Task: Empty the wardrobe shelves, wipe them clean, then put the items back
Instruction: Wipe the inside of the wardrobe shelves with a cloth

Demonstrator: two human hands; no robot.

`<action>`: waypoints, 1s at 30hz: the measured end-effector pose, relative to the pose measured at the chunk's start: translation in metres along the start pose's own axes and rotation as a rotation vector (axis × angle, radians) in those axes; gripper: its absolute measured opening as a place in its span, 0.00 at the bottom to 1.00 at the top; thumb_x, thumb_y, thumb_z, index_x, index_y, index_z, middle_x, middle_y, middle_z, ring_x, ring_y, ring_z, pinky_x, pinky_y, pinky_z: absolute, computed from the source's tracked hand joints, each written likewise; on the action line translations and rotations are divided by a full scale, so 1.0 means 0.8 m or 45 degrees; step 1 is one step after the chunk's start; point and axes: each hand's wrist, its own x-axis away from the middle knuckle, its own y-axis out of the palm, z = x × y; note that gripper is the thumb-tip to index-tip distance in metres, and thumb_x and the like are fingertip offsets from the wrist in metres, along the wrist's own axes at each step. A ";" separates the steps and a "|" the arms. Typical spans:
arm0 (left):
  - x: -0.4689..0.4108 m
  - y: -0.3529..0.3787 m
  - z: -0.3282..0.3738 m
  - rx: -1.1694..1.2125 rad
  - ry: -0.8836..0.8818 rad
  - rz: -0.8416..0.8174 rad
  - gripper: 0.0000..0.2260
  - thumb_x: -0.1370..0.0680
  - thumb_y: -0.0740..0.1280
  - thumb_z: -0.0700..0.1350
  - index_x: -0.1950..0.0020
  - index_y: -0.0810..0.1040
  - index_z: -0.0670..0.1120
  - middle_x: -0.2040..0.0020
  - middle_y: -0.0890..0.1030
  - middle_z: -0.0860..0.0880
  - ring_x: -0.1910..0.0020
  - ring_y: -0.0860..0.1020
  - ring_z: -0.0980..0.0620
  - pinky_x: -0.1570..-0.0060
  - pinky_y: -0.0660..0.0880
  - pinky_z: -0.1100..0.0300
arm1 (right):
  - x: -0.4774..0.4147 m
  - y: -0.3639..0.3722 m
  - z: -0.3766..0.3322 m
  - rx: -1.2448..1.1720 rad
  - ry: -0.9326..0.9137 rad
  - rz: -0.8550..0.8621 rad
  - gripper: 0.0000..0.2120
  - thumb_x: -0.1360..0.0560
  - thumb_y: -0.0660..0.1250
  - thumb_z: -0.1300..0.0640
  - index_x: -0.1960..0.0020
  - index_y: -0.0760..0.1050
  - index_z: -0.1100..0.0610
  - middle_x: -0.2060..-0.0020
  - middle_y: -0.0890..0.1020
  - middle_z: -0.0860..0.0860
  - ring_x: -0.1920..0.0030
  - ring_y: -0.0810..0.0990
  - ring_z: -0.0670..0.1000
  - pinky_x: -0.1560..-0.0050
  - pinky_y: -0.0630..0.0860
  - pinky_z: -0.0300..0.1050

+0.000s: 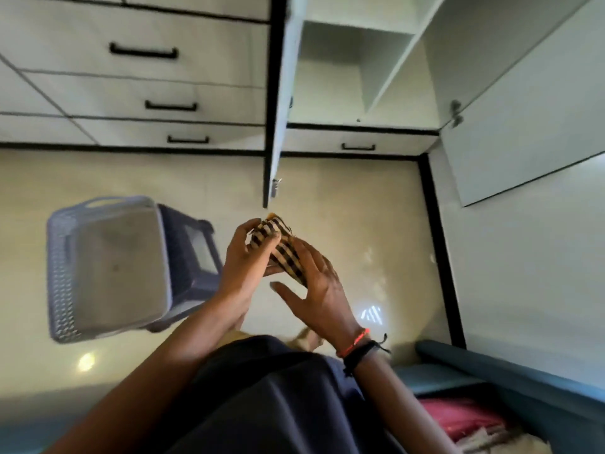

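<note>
Head view looks down past the person's dark clothing to the open wardrobe [386, 77], and its state tells most of the progress. The compartments that show behind the swung-out door [281, 93] hold nothing, neither on the lower shelf [327, 108] nor in the narrower bays above it, so I judge the emptying step done for this section. In front of the wardrobe, over the pale floor [343, 198], both hands hold a small checked cloth [278, 245], bunched or folded into a pad. The left hand [244, 260] grips its far end with fingers [253, 229] curled round it and the thumb laid across the top. The right hand [322, 286] lies against the near end with its fingers [316, 260] spread and fairly straight, and its thumb sticks out free of the fabric. This looks like readying the cloth for wiping, though blur keeps me from saying whether any shelf is already wiped; no streaks or damp marks can be made out. Left of the wardrobe's door, on the floor, a lavender lattice basket [59, 283] stands beside a darker crate [183, 250], and the basket seems to have nothing in it. Away from the wardrobe on the right, a bed edge [491, 371] carries a pink bundle [465, 417] and some pale items, probably what came off the shelves. Left of the open section, the drawers [144, 54] are closed. What remains, by my reading, is the wiping itself and then putting everything back.
</note>
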 end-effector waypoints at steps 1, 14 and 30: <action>0.010 0.021 0.005 -0.045 0.035 -0.051 0.15 0.25 0.72 0.46 0.39 0.76 0.49 0.51 0.84 0.44 0.54 0.85 0.46 0.57 0.82 0.52 | 0.007 -0.019 0.009 -0.025 0.016 0.100 0.29 0.25 0.68 0.49 0.26 0.65 0.52 0.34 0.75 0.49 0.37 0.74 0.51 0.36 0.72 0.44; 0.021 0.295 0.084 -0.716 0.427 -0.706 0.08 0.25 0.70 0.54 0.48 0.79 0.55 0.58 0.84 0.58 0.55 0.82 0.59 0.60 0.77 0.67 | -0.010 -0.303 0.159 -1.197 0.435 0.256 0.08 0.21 0.61 0.64 0.51 0.78 0.65 0.54 0.83 0.64 0.53 0.82 0.62 0.48 0.78 0.60; -0.124 0.521 0.281 0.096 0.485 -0.423 0.18 0.23 0.62 0.57 0.39 0.75 0.48 0.53 0.85 0.44 0.60 0.84 0.45 0.66 0.80 0.53 | -0.292 -0.509 0.200 -1.453 -0.015 0.358 0.23 0.26 0.71 0.56 0.34 0.72 0.58 0.40 0.81 0.56 0.37 0.78 0.56 0.35 0.74 0.56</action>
